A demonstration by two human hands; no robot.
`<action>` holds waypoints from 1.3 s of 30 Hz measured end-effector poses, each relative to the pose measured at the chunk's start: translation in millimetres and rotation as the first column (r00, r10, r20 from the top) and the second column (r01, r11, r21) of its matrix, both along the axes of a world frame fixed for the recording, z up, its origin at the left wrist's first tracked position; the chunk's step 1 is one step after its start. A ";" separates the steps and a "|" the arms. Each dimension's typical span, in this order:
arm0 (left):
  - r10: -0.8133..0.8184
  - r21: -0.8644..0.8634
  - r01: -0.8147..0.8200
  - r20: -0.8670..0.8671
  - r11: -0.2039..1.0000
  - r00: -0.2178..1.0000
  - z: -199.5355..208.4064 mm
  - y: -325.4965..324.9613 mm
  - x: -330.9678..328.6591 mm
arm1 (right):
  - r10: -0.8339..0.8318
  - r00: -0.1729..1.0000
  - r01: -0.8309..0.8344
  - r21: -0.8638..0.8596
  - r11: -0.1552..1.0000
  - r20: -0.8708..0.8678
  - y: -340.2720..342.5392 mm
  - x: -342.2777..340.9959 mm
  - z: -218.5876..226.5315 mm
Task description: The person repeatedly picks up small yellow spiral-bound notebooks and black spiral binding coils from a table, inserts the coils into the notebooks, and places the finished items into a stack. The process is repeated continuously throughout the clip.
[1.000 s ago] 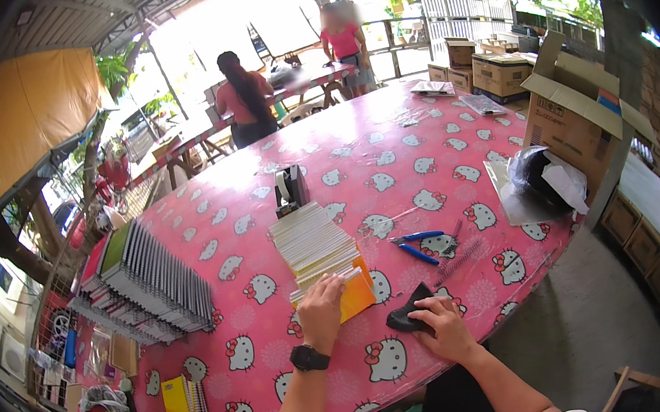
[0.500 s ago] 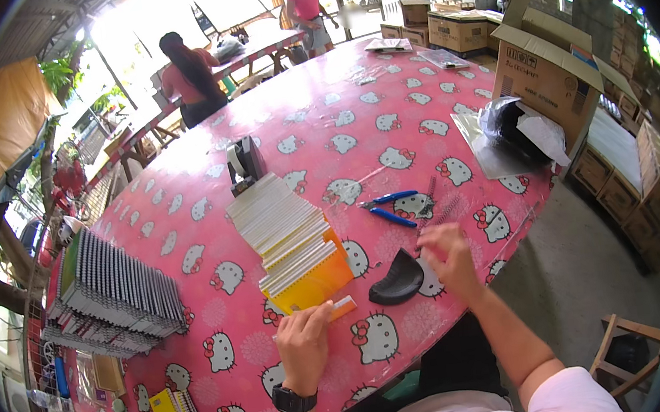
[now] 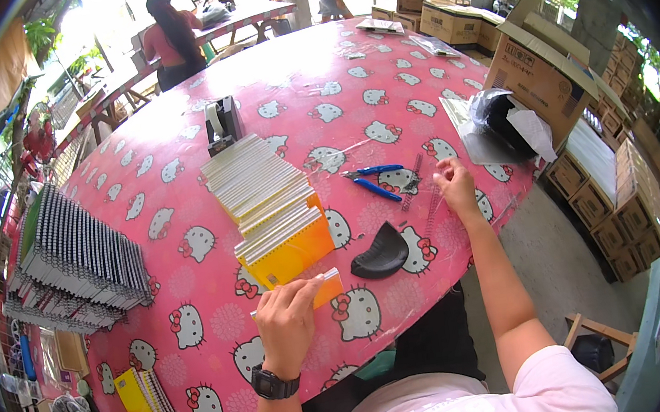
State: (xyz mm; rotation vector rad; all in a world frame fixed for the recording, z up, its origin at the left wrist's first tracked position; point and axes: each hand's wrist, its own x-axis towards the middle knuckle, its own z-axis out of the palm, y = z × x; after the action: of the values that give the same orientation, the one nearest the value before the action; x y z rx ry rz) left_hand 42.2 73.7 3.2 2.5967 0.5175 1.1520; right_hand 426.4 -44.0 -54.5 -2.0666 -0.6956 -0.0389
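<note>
My left hand (image 3: 286,323), with a black watch on its wrist, is closed on a small orange-and-white notebook (image 3: 327,288) at the near middle of the table. Just beyond it a row of yellow-covered notebooks (image 3: 282,247) stands packed on edge. My right hand (image 3: 457,186) is raised over the right side, fingers pinched on a thin spiral binding wire (image 3: 432,210) that hangs down. Left of that hand are blue-handled cutters (image 3: 378,190) and another dark spiral wire (image 3: 416,171). A black half-round tray (image 3: 380,255) lies between my hands.
A tall stack of spiral notebooks (image 3: 83,264) stands at the left, with bound yellow notebooks (image 3: 145,402) nearer. A tape dispenser (image 3: 222,125) sits behind the row. An open carton (image 3: 537,75) and a plastic-wrapped black bundle (image 3: 507,127) are at the right. Two people are in the background.
My right hand has moved away from beside the black tray, farther out over the table, with the wire. My left hand keeps its grip on the notebook. The whole view has shifted slightly.
</note>
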 end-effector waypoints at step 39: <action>0.107 -0.158 -0.122 -0.095 0.980 0.990 0.8 -44.6 -7.0 | 0.930 0.363 -0.927 0.077 0.367 -0.060 -13.8 -193.3 68.8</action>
State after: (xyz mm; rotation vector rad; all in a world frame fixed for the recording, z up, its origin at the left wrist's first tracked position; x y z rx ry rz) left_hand 35.1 29.0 4.0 2.5114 0.7564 0.9886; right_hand 233.1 -57.8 14.3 -1.3265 -1.7188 0.7072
